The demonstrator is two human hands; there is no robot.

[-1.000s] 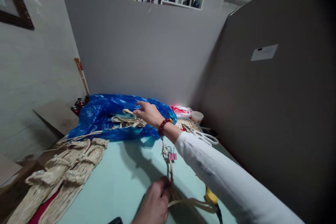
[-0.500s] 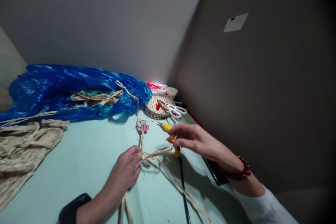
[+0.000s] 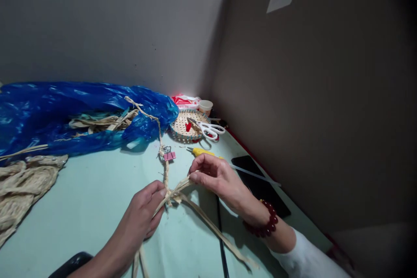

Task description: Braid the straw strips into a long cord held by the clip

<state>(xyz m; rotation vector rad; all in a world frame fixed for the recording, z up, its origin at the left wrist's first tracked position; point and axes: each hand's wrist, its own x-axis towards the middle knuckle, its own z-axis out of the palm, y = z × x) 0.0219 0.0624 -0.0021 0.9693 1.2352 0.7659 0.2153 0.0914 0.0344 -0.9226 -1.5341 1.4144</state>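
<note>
My left hand [image 3: 140, 210] is closed around pale, flat plant-fibre strands at the lower end of a thin braided cord [image 3: 166, 173]. A pink binder clip [image 3: 169, 156] grips that cord farther up. My right hand [image 3: 221, 184] pinches the folded end of a fibre strand [image 3: 182, 186] between thumb and fingers, to the right of the left hand. Another loose strand [image 3: 215, 228] trails toward the lower right. Behind the right hand lies a yellow glue gun [image 3: 202, 152], partly hidden by the fingers, its nozzle pointing left.
A blue plastic bag [image 3: 97, 93] with fibre strips [image 3: 104, 122] lies along the wall. Woven fibre work [image 3: 29, 191] is at left. A round basket [image 3: 182, 128] holds white-handled scissors [image 3: 211, 130] near a cup [image 3: 205, 107]. A black flat device [image 3: 263, 186] and black cable [image 3: 222, 243] lie at right.
My right hand has moved from beside the glue gun to the fibre strand and now pinches its end. The left hand keeps its hold. The view has turned slightly right.
</note>
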